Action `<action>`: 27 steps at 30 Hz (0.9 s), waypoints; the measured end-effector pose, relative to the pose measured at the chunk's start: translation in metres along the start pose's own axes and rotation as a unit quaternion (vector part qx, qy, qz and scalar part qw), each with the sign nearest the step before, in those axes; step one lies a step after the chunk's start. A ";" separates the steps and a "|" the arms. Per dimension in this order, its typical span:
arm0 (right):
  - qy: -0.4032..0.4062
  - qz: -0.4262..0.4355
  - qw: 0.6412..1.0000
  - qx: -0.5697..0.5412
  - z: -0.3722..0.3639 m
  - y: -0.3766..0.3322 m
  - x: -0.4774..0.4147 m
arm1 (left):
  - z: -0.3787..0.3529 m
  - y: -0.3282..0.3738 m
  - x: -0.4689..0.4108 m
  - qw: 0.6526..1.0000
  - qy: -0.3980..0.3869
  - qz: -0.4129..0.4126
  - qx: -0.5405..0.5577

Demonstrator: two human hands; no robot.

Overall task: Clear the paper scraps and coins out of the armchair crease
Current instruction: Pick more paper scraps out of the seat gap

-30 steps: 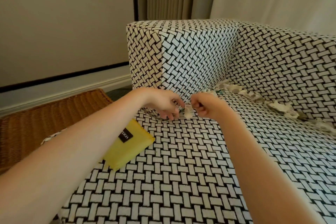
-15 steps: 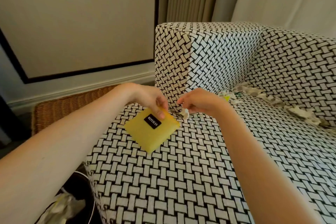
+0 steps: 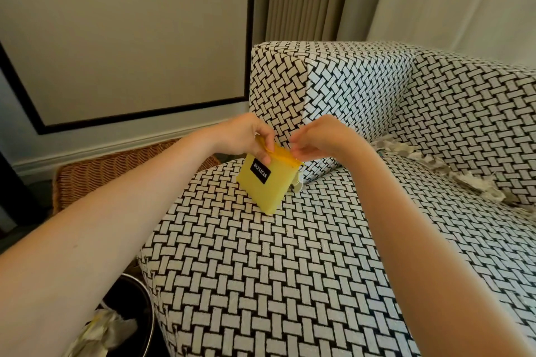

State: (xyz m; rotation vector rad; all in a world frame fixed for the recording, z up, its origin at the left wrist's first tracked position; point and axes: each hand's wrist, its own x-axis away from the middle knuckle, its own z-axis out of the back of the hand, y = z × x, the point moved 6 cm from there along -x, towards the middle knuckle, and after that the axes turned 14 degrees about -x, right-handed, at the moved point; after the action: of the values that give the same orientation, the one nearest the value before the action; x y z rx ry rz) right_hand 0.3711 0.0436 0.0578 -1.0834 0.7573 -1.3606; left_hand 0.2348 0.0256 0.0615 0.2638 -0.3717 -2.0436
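The left hand (image 3: pixel 246 139) has its grip pinched on the upper lip of a flat, square yellow pouch with a black label (image 3: pixel 265 182), holding it upright with its lower corner touching the black-and-white woven armchair seat (image 3: pixel 290 269). The right hand (image 3: pixel 319 139) meets it just beside, fingertips (image 3: pixel 294 151) bunched together at the pouch's orange-edged mouth. Whether that grip pinches a coin, a scrap or only the rim cannot be told.

Directly below the right grip, one crumpled pale paper scrap (image 3: pixel 297 182) sits at the foot of the armrest (image 3: pixel 333 95), touching the pouch's edge. Well to the right of both grips, a ragged line of torn paper scraps (image 3: pixel 452 174) lies wedged along the crease under the backrest. No coins show.

The scraps look feather-light, soft and easily torn, so they are best taken by a loose tuft with fingertips, lifting rather than dragging. Coins, if buried, would likely be small, hard and slick, needing a fingertip pinch at the edges. The pouch seems limp and wants its mouth held spread.

Below the left forearm, a black bin (image 3: pixel 139 307) holds crumpled paper.
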 end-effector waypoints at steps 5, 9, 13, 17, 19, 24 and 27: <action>0.069 0.009 0.982 0.175 0.002 0.033 0.001 | 0.006 -0.007 -0.008 0.999 0.025 0.025 -0.022; 0.036 -0.025 0.977 0.210 -0.014 0.059 0.003 | 0.001 -0.009 -0.015 0.995 0.052 0.027 -0.077; 0.068 -0.064 0.982 0.165 0.001 0.077 -0.007 | 0.003 0.007 -0.012 0.986 0.158 0.014 -0.043; 0.101 -0.045 0.980 0.168 0.028 0.078 -0.016 | -0.022 0.069 0.006 0.939 0.324 -0.113 -0.005; 0.100 -0.048 0.978 0.175 0.038 0.080 -0.019 | -0.059 0.093 -0.005 0.961 0.239 -0.133 -0.031; 0.111 -0.072 0.986 0.107 0.066 0.094 -0.021 | -0.118 0.063 -0.055 0.991 -0.007 0.128 -0.048; 0.146 -0.061 0.986 0.050 0.085 0.102 -0.025 | -0.133 0.057 -0.076 0.984 -0.065 0.165 -0.028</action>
State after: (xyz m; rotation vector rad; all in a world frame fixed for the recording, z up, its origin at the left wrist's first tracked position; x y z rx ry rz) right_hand 0.4854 0.0706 -0.0091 -0.8724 0.8346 -1.6669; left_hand 0.3622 0.0465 -0.0390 0.0302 -0.4094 -1.7441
